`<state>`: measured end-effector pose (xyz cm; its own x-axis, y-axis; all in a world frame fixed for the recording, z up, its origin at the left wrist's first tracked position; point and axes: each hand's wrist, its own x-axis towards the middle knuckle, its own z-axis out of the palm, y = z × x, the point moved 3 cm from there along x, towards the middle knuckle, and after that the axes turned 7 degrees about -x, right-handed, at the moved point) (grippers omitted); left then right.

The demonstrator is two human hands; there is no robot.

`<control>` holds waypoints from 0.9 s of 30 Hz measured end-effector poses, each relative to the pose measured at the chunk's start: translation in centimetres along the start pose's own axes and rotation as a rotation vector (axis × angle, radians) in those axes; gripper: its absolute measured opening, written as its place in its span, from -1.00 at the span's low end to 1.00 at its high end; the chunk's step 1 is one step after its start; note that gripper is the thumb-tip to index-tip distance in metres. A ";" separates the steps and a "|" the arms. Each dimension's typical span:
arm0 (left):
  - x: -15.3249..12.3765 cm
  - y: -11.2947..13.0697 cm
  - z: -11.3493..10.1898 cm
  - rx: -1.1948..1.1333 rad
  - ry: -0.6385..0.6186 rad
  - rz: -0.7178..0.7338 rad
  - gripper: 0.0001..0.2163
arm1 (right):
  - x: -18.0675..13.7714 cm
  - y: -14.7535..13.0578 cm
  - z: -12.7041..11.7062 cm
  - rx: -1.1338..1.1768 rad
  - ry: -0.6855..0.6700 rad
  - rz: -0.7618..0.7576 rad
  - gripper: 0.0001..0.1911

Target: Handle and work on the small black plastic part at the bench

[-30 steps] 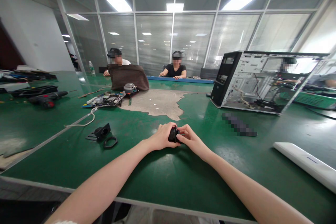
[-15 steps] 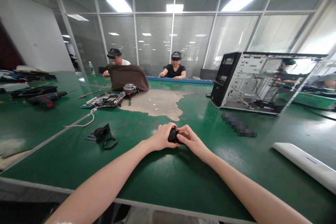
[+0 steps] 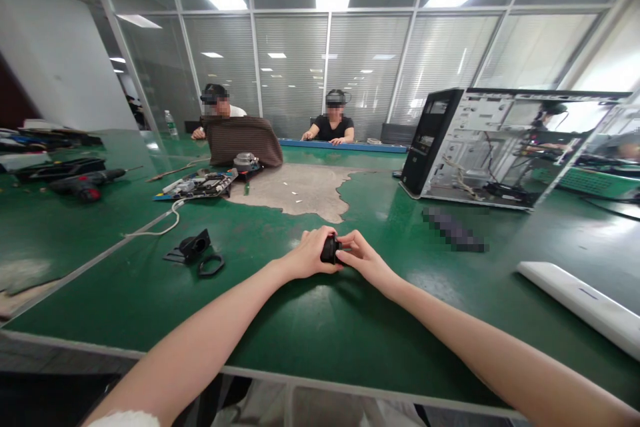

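Between my two hands is a small black rounded part [image 3: 329,250], close over the green tabletop; its exact kind I cannot make out. My left hand [image 3: 313,252] wraps around its left side, thumb toward me. On its right side, the fingertips and thumb of my right hand [image 3: 361,255] pinch it. To the left on the table lie a black plastic bracket with a round opening [image 3: 194,247] and a black ring [image 3: 211,265].
A circuit board [image 3: 200,185] with a pale cable and a cordless drill [image 3: 90,183] lie left. An open computer case [image 3: 430,147] stands at right, near a white slab-like device [image 3: 575,300]. Two people sit across the table behind a brown woven object [image 3: 245,141] and a blue strip [image 3: 345,145].
The camera view has tilted slightly, so the scene sits a little higher. Both hands keep hold of the black part, with only a small shift of the right fingers.
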<state>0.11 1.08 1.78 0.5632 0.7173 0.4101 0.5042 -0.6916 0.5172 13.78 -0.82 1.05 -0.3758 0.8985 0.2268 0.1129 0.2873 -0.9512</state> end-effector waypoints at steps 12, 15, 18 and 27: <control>-0.2 0.6 -0.2 0.007 -0.002 0.028 -0.49 | 0.0 0.8 -0.3 -0.063 0.022 -0.019 -0.73; -0.3 0.6 -0.3 0.013 0.004 0.004 -0.52 | -0.1 0.6 -0.1 0.017 -0.055 -0.044 -0.68; -0.3 0.6 -0.3 0.020 0.005 0.006 -0.51 | -0.1 0.1 0.0 0.047 -0.058 -0.034 -0.68; -0.2 0.7 -0.3 0.025 -0.006 0.022 -0.46 | 0.4 0.7 -0.4 -0.086 0.053 0.010 -0.71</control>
<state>0.10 0.47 2.28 0.5778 0.7018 0.4167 0.5081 -0.7088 0.4893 14.12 -0.13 0.57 -0.3250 0.9171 0.2308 0.1957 0.3040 -0.9324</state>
